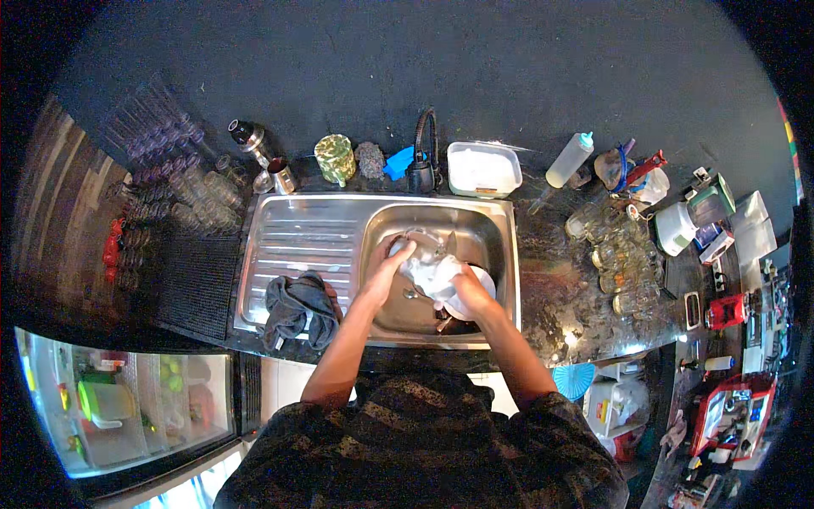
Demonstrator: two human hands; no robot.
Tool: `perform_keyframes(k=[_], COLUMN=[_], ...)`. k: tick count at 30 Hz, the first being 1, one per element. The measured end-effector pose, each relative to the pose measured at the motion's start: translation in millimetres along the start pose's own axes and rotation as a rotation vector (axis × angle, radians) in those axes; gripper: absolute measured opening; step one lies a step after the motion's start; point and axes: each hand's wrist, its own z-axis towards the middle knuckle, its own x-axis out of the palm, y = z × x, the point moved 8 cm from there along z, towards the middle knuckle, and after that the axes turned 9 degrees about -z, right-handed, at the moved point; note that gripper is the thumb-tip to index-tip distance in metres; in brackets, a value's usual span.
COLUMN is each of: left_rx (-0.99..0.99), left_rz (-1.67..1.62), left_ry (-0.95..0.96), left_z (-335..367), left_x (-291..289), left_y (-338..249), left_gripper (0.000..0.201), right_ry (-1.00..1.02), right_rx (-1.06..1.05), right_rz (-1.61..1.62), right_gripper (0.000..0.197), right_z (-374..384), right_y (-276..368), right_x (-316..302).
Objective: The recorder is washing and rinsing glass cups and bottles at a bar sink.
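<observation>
Both my hands are over the steel sink basin [500, 246]. My left hand [392, 267] is closed on the left side of a clear glass vessel [419, 243], its exact kind unclear. At the glass's right side, my right hand [468, 287] is closed on something; a white, sudsy mass [434, 276] lies between the hands, and I cannot tell foam from cloth. A white round dish [484, 282] shows in the basin beneath my right hand. Small metal utensils [411, 294] lie near it.
A dark cloth [301, 310] lies on the ribbed drainboard [305, 229]. Behind the sink stand a black faucet [421, 165], a camouflage-patterned cup [336, 159] and a white tub [483, 170]. Glassware crowds both sides: several glasses [203, 199] left, several jars [623, 254] right.
</observation>
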Motion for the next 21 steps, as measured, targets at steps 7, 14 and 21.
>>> perform_keyframes(k=[7,14,21], left_rx=[-0.087,0.071,0.565], left_rz=[-0.214,0.329,1.107], left_ry=[-0.065,-0.087,0.537], left_z=[7.7,13.6,-47.9], left_x=[-4.4,-2.5,67.5], left_y=[23.6,-3.4,-60.6], left_gripper=[0.042,0.046,0.074], right_ry=[-0.088,-0.035,-0.028], right_rx=[0.294,-0.337,0.225], right_rz=[0.254,-0.562,0.083], right_gripper=[0.037,0.039,0.042], right_z=[4.0,-6.7,-12.1], right_y=[-22.8,37.9,16.7], right_x=[0.1,2.8,-14.1])
